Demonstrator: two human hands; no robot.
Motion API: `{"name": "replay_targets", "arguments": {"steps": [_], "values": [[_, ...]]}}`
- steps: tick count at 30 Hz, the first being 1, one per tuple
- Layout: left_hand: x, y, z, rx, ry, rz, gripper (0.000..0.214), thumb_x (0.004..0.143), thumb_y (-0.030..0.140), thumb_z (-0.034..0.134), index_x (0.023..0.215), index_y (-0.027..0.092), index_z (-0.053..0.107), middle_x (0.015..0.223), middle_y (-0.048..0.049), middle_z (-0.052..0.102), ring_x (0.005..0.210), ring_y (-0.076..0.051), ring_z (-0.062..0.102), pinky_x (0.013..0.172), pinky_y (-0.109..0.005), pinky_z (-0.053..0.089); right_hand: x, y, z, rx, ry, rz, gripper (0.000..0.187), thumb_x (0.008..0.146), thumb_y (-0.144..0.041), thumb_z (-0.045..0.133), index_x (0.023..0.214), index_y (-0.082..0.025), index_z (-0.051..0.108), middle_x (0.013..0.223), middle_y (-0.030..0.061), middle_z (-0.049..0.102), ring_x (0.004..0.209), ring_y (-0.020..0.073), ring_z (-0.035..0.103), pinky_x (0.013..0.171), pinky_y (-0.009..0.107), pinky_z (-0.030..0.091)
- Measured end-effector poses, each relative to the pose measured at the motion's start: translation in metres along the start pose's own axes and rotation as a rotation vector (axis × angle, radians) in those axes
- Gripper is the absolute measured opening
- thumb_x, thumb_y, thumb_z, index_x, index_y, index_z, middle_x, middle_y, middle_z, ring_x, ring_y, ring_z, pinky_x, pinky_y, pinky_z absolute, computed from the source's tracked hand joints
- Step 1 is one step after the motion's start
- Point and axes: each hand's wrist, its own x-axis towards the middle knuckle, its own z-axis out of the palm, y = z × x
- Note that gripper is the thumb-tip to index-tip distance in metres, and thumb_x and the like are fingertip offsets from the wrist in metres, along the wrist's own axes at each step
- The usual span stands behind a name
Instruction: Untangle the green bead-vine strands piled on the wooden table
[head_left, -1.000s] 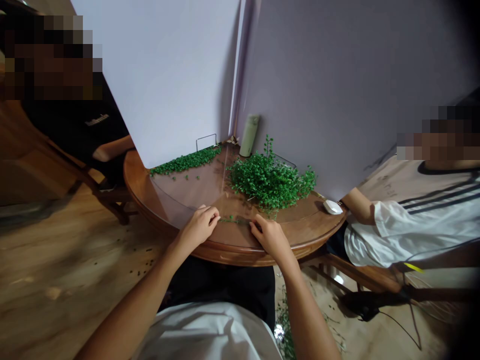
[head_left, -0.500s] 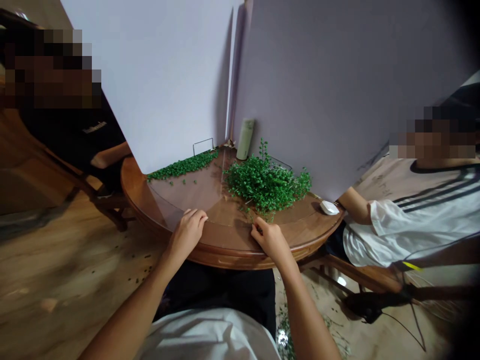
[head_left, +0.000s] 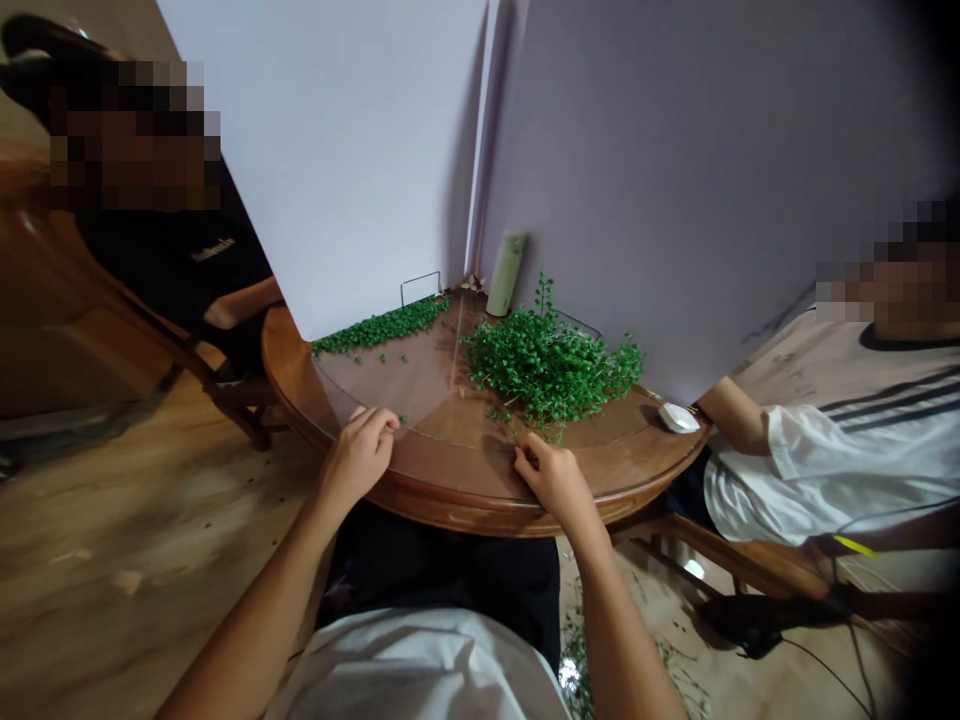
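Observation:
My left hand [head_left: 361, 447] hovers over the table's front left edge, palm down, fingers curled together. Just beyond its fingertips is a small green leaf piece [head_left: 403, 419]. My right hand [head_left: 553, 474] rests near the front edge, thumb and fingers pinched; what they hold, if anything, is hidden. In front of it lies a large pile of leafy green sprigs [head_left: 551, 365], loose stems trailing toward the hand. A long heap of small green leaves [head_left: 382, 328] lines the left divider, with several single leaves in front.
White upright dividers [head_left: 337, 150] meet at the table's back. A pale green bottle [head_left: 507, 274] stands leaning there. A white object [head_left: 679, 418] lies at the wooden table's [head_left: 465, 480] right edge. One person sits on either side. Green stems [head_left: 577, 640] lie on the floor.
The view has turned slightly left. My left hand has shifted left relative to the table, and a green leaf piece now shows beyond its fingertips. My right hand has barely moved.

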Motion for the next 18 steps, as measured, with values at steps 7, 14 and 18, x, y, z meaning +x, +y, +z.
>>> {"name": "replay_targets", "arguments": {"steps": [7,14,18], "values": [[0.004,0.01,0.02,0.048,-0.064,-0.06,0.057,0.097,0.027,0.045,0.15,0.006,0.04,0.159,-0.0267,0.037,0.132,-0.04,0.052,0.103,-0.056,0.046,0.0,-0.002,0.0,-0.029,-0.017,-0.002,0.017,0.096,-0.028,0.049,0.083,-0.023,0.059,0.063,0.001,0.062,0.057,0.0174,0.058,0.058,0.025,0.031],[0.007,0.014,0.011,-0.07,-0.102,0.02,0.033,0.099,0.025,0.047,0.126,0.015,0.063,0.137,-0.0163,0.063,0.127,-0.033,0.054,0.108,-0.051,0.044,-0.001,-0.007,-0.011,-0.004,-0.121,-0.182,0.009,0.094,-0.025,0.06,0.087,-0.023,0.063,0.073,-0.0015,0.067,0.071,0.0159,0.063,0.075,0.025,0.036],[0.012,0.035,0.006,-0.244,-0.195,0.183,0.02,0.1,0.023,0.05,0.109,0.019,0.068,0.112,-0.0087,0.07,0.109,-0.022,0.06,0.101,-0.037,0.048,-0.001,-0.009,-0.017,0.014,-0.159,-0.245,0.009,0.098,-0.027,0.059,0.093,-0.023,0.065,0.09,0.0,0.07,0.084,0.0157,0.064,0.079,0.026,0.036]]}}
